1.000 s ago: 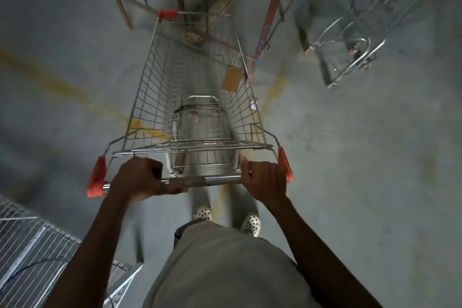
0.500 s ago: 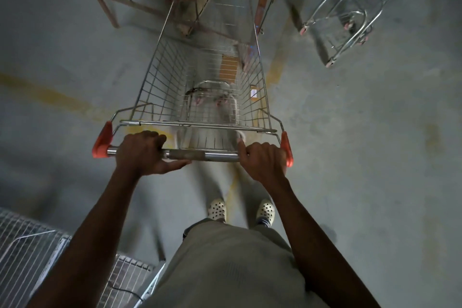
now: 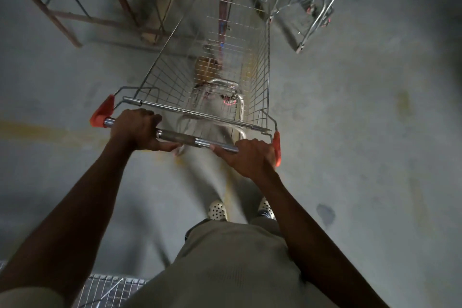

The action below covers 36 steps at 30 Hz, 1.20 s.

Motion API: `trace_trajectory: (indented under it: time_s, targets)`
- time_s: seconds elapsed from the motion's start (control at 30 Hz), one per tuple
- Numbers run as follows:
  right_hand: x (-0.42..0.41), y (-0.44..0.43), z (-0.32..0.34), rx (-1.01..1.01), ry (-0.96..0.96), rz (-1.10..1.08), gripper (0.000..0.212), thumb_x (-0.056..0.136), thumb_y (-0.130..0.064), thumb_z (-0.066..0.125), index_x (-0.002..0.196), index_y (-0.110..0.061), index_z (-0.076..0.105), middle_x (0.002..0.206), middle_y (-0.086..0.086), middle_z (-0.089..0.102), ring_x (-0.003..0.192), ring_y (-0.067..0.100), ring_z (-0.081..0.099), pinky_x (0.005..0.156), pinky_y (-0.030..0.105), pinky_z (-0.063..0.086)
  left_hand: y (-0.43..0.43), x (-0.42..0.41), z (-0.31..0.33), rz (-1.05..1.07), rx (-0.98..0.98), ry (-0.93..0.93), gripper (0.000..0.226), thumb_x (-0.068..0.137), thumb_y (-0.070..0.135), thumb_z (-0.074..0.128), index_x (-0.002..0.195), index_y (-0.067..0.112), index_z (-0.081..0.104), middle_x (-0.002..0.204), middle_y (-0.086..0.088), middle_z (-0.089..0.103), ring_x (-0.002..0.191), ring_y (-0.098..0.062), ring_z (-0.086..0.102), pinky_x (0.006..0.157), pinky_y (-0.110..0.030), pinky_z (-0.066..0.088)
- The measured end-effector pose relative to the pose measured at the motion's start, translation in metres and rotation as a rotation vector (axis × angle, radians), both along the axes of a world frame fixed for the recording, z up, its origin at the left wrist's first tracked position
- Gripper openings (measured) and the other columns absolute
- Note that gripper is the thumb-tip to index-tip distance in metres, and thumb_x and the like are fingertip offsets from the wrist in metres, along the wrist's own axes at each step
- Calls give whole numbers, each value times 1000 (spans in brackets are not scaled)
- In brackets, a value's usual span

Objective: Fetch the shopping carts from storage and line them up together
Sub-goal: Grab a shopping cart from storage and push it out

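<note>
A wire shopping cart (image 3: 175, 67) with orange corner caps stands in front of me on the concrete floor, its basket pointing away and slightly right. My left hand (image 3: 136, 130) grips the metal handle bar (image 3: 180, 137) near its left end. My right hand (image 3: 250, 156) grips the same bar near the right orange cap. A second shopping cart (image 3: 312, 5) stands at the upper right, only its lower frame and wheels in view, a short gap from my cart's front right corner.
A rusty metal rack frame (image 3: 62, 15) with a wooden beam (image 3: 165, 2) stands ahead at the upper left, close to the cart's front. Wire mesh of another cart (image 3: 110, 290) shows at the bottom left by my leg. Faded yellow lines (image 3: 50, 130) cross the floor.
The cart has swung to the right and rolled forward, its front now nearer the second cart. Both hands have kept their grip on the handle. The wire mesh at bottom left has slipped mostly out of view.
</note>
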State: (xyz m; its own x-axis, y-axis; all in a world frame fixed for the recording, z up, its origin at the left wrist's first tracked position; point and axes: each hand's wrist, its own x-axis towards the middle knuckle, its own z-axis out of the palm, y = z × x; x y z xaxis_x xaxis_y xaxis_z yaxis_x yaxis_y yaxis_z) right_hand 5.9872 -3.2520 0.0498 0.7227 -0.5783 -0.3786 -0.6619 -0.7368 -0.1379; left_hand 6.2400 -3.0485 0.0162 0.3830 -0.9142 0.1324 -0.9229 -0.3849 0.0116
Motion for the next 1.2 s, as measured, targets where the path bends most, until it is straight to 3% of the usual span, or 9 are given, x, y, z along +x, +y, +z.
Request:
trace_trajectory:
  time_s: [0.17,0.3,0.53,0.73,0.8,0.87,0.97,1.1,1.2]
  targets:
    - [-9,-17,2,-27,61,-75,117,62,-106,-6,99,-29,74,96,-3,76,105,23,70,119,64,-7,-42,11,-1,-98,-7,4,87,63,101,35,60,16,53,55,-3,54,48,-26,57,54,-27,41]
    - [-24,-38,7,-8,85,-109,103,73,-102,5,93,-27,73,95,-3,75,106,23,69,121,61,4,-84,5,1,-169,-15,5,89,63,104,26,59,18,49,54,-3,54,47,-25,56,54,-26,36]
    - [-70,-91,-7,-101,92,-259,111,64,-104,-8,75,-25,68,74,-11,68,93,15,70,122,63,0,-170,-24,-1,-302,18,10,92,64,102,30,62,15,58,55,-2,54,49,-24,57,54,-24,32]
    - [-105,-129,-4,-24,92,-447,102,68,-105,9,94,-27,71,92,0,73,99,27,65,103,56,37,-249,-56,4,-448,-19,27,83,64,96,46,60,14,57,55,-8,61,51,-30,64,52,-30,44]
    - [-119,-140,-1,-23,69,-510,103,66,-106,9,91,-26,70,91,-2,73,98,25,66,107,56,35,-275,-66,2,-484,-3,14,81,63,95,52,60,15,57,56,-8,61,53,-31,65,52,-32,45]
    - [-134,-151,-2,-93,35,-552,100,65,-106,4,75,-27,63,78,-8,69,91,19,69,121,58,17,-302,-74,-1,-502,32,-24,81,62,96,55,61,16,59,59,-7,64,56,-30,67,55,-34,46]
    - [-154,-167,-3,-145,32,-631,103,64,-106,1,69,-25,63,69,-9,67,87,17,72,124,58,0,-345,-91,0,-525,148,-12,93,57,106,39,68,17,63,66,-9,67,67,-32,69,64,-38,53]
    - [-180,-191,-5,-152,18,-728,103,66,-107,7,71,-24,68,65,-10,65,83,18,72,124,59,5,-400,-122,9,-596,190,-68,122,47,110,7,101,23,73,98,-7,75,98,-28,70,88,-38,48]
    - [-202,-211,-6,-123,32,-791,108,67,-106,6,81,-21,72,74,-6,69,88,21,72,123,58,8,-440,-146,13,-633,213,-40,127,41,111,3,102,23,72,103,-4,75,103,-26,68,86,-35,48]
